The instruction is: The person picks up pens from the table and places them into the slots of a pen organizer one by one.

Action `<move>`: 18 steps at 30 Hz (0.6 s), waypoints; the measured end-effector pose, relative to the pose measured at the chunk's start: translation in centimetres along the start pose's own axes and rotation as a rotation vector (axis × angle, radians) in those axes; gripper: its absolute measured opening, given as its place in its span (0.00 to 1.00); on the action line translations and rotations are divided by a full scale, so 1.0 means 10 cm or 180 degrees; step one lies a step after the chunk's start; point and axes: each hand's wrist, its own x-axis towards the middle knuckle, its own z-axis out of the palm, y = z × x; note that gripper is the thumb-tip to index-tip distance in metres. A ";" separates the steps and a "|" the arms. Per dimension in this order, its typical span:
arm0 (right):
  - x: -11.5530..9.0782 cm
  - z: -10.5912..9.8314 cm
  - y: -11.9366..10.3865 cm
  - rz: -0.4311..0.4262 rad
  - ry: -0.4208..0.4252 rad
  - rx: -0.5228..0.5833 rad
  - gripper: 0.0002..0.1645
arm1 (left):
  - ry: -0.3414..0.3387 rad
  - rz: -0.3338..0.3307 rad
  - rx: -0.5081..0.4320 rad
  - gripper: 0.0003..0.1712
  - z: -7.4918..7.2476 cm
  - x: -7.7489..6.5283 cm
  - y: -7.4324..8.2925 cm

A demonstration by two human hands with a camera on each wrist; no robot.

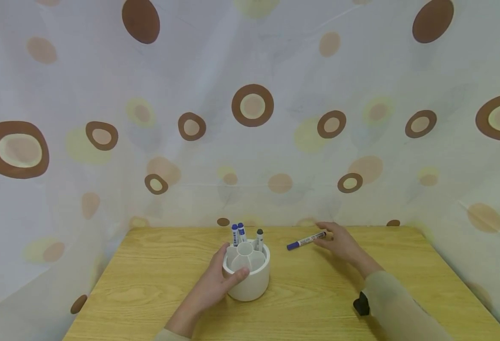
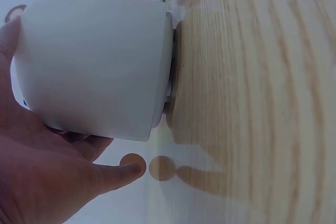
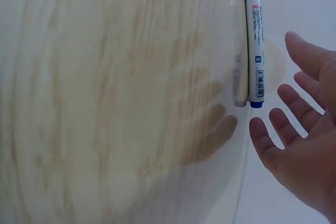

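A white round pen holder (image 1: 254,286) with several compartments stands on the table. My left hand (image 1: 207,286) holds it from the left, thumb at the front rim and fingers round the far side. Two blue-capped markers (image 1: 235,235) and a dark-capped marker (image 1: 260,240) stand upright at its back. To the right lies a white marker (image 1: 307,240) with a blue cap pointing left. Over its right end hovers my right hand (image 1: 339,241), fingers spread. In the right wrist view the fingers of that hand (image 3: 310,129) are apart from the marker (image 3: 256,45), beside its lower end.
The wooden table (image 1: 169,255) ends at the back against a patterned curtain (image 1: 254,156), which also hangs along both sides. A small black object (image 1: 361,304) sits at the right sleeve (image 1: 397,303).
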 end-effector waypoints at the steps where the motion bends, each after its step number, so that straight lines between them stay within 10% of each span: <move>1: 0.00 0.00 0.02 0.0000 -0.0014 0.0024 0.39 | 0.0000 -0.0009 -0.0001 0.63 0.00 0.00 0.00; 18: 0.07 -0.04 0.30 -0.0084 -0.0149 -0.0004 0.36 | -0.0028 -0.0069 0.0036 0.63 0.00 0.02 -0.04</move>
